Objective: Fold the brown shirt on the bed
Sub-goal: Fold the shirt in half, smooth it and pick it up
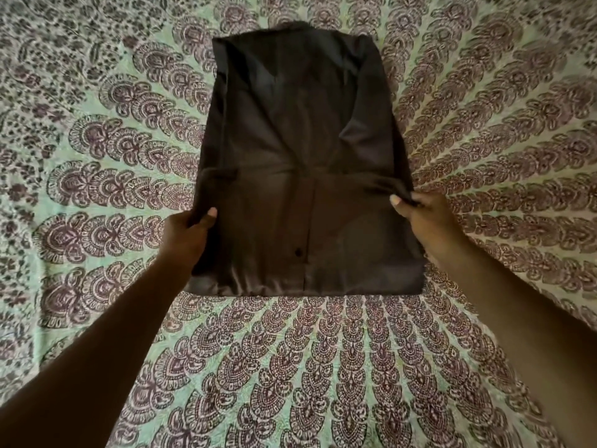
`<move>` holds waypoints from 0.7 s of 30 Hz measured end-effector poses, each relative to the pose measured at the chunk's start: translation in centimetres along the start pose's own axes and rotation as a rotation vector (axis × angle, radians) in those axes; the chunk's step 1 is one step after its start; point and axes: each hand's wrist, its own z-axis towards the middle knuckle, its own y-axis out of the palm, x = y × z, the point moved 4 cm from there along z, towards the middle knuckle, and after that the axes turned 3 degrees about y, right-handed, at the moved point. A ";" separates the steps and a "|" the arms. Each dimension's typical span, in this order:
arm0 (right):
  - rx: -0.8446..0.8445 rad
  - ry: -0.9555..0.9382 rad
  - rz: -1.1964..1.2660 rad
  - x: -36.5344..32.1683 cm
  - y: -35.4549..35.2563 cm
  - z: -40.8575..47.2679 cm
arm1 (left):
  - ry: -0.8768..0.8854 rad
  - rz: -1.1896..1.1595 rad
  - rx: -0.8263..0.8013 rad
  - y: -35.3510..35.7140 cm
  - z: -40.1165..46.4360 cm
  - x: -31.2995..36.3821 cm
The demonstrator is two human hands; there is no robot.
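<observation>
The brown shirt (300, 150) lies on the bed as a long narrow rectangle, its sides and sleeves folded in over the middle. A button placket with a dark button shows near its lower edge. My left hand (187, 234) pinches the shirt's left edge, thumb on top of the cloth. At the same height on the opposite edge my right hand (420, 215) grips the fabric, which bunches slightly under the fingers. The part of the shirt below my hands appears lifted a little off the bed.
A bedspread (97, 156) with a green ground and a dense purple-brown fan pattern covers the whole bed. It spreads out on every side of the shirt. Both my forearms reach in from the bottom corners.
</observation>
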 end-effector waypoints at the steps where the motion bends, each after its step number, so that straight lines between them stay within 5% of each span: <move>1: 0.010 -0.007 -0.005 0.0 -0.2 0.4 | -0.009 0.003 0.000 -0.1 0.1 -0.1; 13: 0.332 -0.181 -0.581 -0.9 1.5 0.7 | 0.227 0.375 0.259 0.9 -1.1 1.0; 16: 0.515 -0.453 -0.803 -3.2 3.9 -3.4 | 0.482 0.557 0.407 1.3 -3.0 2.6; 18: 0.399 -0.649 -0.811 -4.2 7.2 -5.9 | 0.745 0.673 0.259 2.8 -4.0 3.6; 21: 0.052 -0.655 -0.927 -2.5 12.3 -7.2 | 0.919 0.916 -0.044 5.4 -3.8 2.8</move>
